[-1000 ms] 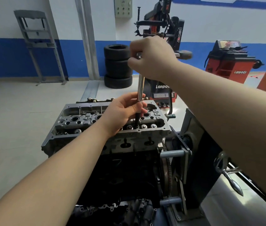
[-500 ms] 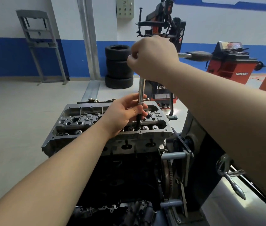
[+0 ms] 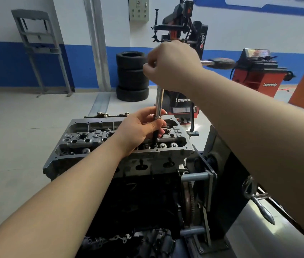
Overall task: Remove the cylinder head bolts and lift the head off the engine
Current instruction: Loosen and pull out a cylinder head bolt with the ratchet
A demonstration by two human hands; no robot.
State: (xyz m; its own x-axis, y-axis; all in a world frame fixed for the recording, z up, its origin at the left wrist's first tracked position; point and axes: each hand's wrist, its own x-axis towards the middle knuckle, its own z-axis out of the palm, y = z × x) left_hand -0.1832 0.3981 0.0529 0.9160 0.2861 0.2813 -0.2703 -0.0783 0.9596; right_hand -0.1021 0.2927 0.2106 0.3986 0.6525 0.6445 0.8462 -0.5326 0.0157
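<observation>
Left hand (image 3: 143, 125) pinches the long extension bar (image 3: 159, 103) low down, steadying it upright over the cylinder head (image 3: 95, 138) atop the engine; right hand (image 3: 173, 66) curls tight round the ratchet handle (image 3: 220, 63) up top.

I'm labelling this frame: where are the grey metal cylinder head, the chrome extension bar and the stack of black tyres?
grey metal cylinder head (image 3: 84, 144): head view, top face.
chrome extension bar (image 3: 159, 101): head view, mid-shaft.
stack of black tyres (image 3: 131, 77): head view, middle tyre.
</observation>
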